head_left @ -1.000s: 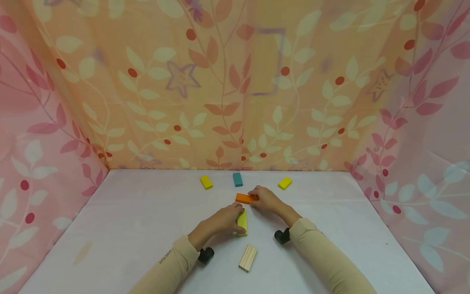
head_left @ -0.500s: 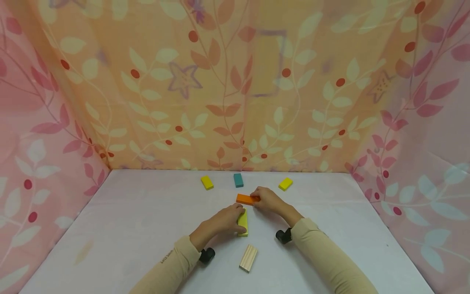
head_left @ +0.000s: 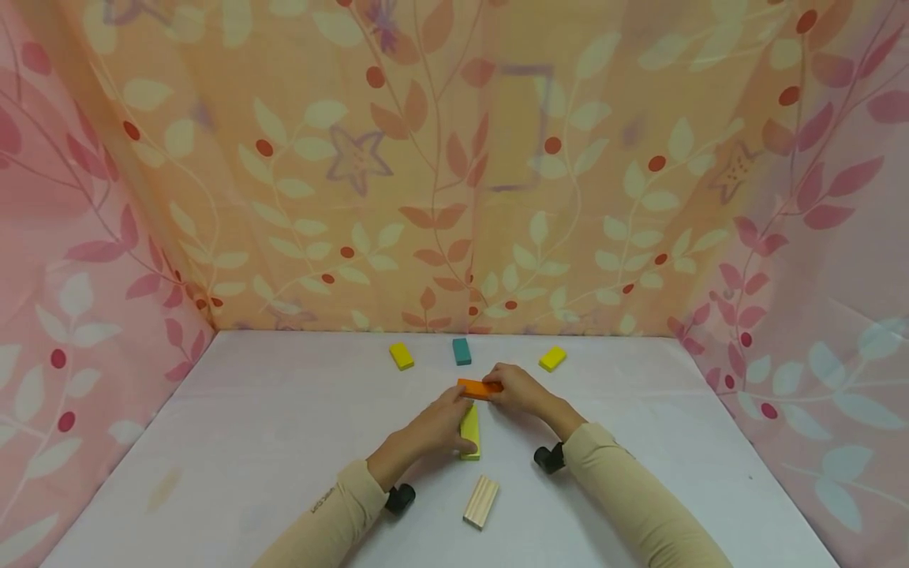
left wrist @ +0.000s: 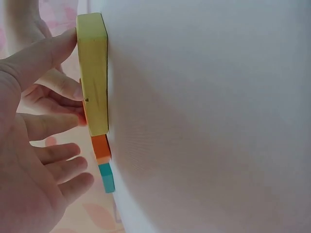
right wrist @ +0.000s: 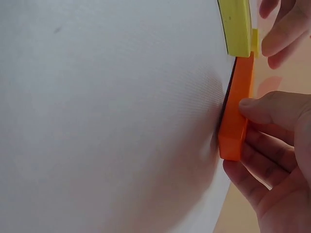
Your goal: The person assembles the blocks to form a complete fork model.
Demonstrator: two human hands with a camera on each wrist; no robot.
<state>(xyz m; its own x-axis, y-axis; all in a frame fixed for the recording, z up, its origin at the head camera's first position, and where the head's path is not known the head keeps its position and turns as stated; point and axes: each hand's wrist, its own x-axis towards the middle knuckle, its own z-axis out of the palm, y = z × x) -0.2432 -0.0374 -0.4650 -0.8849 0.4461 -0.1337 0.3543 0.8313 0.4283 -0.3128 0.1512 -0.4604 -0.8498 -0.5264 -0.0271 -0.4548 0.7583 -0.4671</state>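
An orange block [head_left: 472, 387] is being gripped by the right hand [head_left: 518, 388], its right end being pinched between the thumb on the near side and fingers that are being curled behind it and around its end. It is being held low at a white tabletop [head_left: 270, 442]; whether its full weight is being carried there is not being shown.

On the near side of the orange block, by its left end, a yellow-green block [head_left: 471, 434] is lying lengthwise. Its near end is being touched by the thumb of the left hand [head_left: 435, 426], whose grip is being left loose and open, the other fingers being spread toward the orange block. Whether the two blocks are touching is being left unclear by the views.

Just beyond the orange block, a teal block [head_left: 462, 352] is lying apart. A yellow block [head_left: 401, 356] is lying beyond it to the left, and a second yellow block [head_left: 552, 359] beyond it to the right. Well nearer than the orange block, a striped wooden block [head_left: 481, 502] is lying at a slant.

Beige sleeves [head_left: 639, 493] and small black cameras [head_left: 550, 458] are being worn on both arms, nearer than the orange block. Far behind it, a leaf-patterned curtain [head_left: 426, 189] is being hung.
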